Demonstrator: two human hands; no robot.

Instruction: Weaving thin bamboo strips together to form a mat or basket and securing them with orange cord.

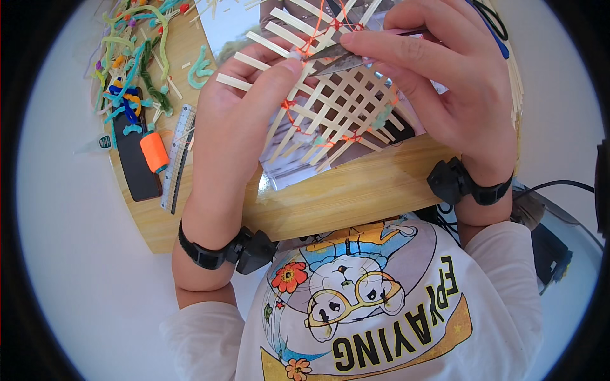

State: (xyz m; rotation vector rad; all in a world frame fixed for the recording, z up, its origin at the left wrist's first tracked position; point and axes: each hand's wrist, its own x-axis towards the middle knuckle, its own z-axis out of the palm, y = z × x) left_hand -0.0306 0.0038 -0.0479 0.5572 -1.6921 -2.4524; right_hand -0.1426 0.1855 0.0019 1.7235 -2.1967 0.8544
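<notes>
A woven lattice of pale flat strips (346, 101), its crossings tied with orange thread (289, 114), is held above the table. My left hand (235, 108) grips its left side, the thumb pressed near a knot and the fingers behind the strips. In my right hand (445, 82) is a pair of dark scissors (340, 62), the blades parted and pointing left. The blade tips are close to my left thumb and the orange thread. Part of the scissors is hidden by my right fingers. Pale green fuzzy bits (383, 117) cling to the lattice's right part.
Tangled coloured pipe cleaners (136, 51) lie at the far left of the wooden table (318, 197). Nearer are a dark phone (133, 159), an orange thread spool (154, 152) and a clear ruler (176, 159). A glossy picture sheet (279, 174) lies under the lattice. Pale strips (516, 89) line the right edge.
</notes>
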